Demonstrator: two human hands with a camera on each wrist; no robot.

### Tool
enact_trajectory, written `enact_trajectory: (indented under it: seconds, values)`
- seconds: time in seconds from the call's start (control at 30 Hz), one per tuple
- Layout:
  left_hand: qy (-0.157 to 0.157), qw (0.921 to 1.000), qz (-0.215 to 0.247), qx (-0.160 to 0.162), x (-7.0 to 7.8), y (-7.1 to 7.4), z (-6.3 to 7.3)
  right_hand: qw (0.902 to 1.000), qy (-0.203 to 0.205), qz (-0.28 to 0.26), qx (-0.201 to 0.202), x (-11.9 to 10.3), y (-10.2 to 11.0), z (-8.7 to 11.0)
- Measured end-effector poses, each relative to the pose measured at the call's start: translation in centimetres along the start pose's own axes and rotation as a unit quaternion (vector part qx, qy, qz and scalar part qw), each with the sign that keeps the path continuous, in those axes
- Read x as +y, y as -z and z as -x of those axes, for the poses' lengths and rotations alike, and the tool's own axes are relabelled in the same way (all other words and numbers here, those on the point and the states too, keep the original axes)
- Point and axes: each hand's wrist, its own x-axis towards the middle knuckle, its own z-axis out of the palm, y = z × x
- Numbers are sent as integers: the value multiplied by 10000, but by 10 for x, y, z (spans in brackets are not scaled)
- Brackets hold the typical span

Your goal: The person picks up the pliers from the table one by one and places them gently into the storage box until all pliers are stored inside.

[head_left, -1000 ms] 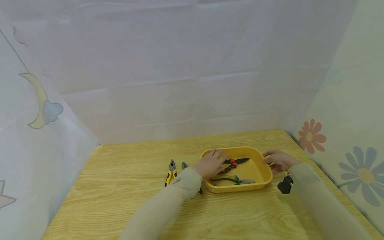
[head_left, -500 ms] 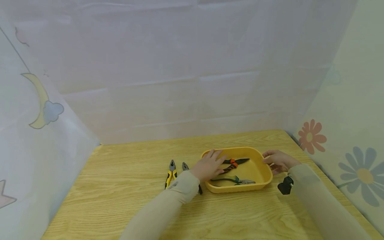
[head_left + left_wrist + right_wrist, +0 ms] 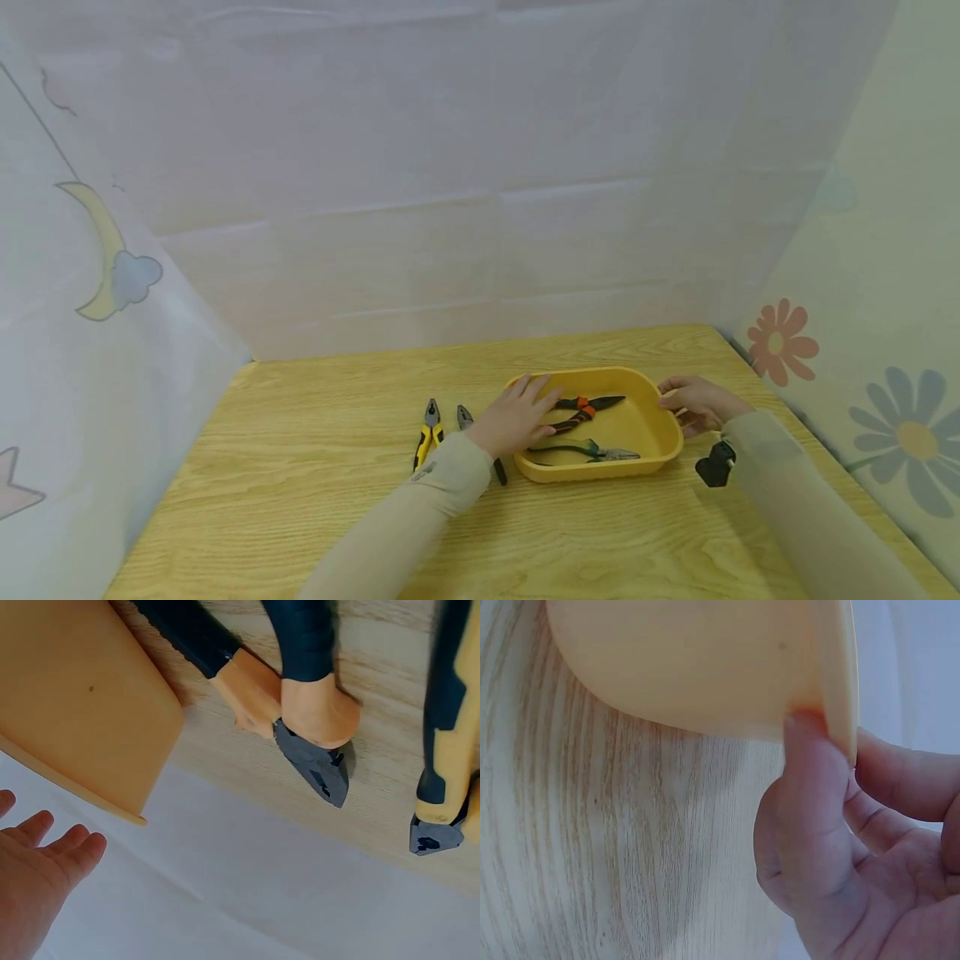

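In the head view, a yellow plastic tray (image 3: 600,473) holds long-nose pliers (image 3: 585,410) with red-and-black handles and green-handled pliers (image 3: 581,447). My right hand (image 3: 701,403) pinches the tray's right rim between thumb and fingers, as the right wrist view shows on the tray wall (image 3: 705,667). Over the tray's left end, my left hand (image 3: 513,418) has its fingers spread and holds nothing. Left of the tray lie yellow-and-black pliers (image 3: 430,427) and a second pair of pliers (image 3: 319,712) with orange-and-black handles, partly hidden by my left arm in the head view.
The wooden table (image 3: 285,467) extends left and in front of the tray. White sheeting (image 3: 450,275) stands along its back edge, and printed walls with a moon (image 3: 101,242) and flowers (image 3: 783,342) flank both sides.
My left hand has drawn slightly left, away from the tools in the tray. The right hand keeps its pinch on the rim, and the tray stays in place.
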Motion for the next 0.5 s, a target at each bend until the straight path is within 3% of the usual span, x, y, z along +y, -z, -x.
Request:
enact_trajectory:
  seconds: [0.5]
  values:
    - [176, 9993, 313, 115, -5, -5, 15, 10000, -14, 23, -24, -2, 1, 2]
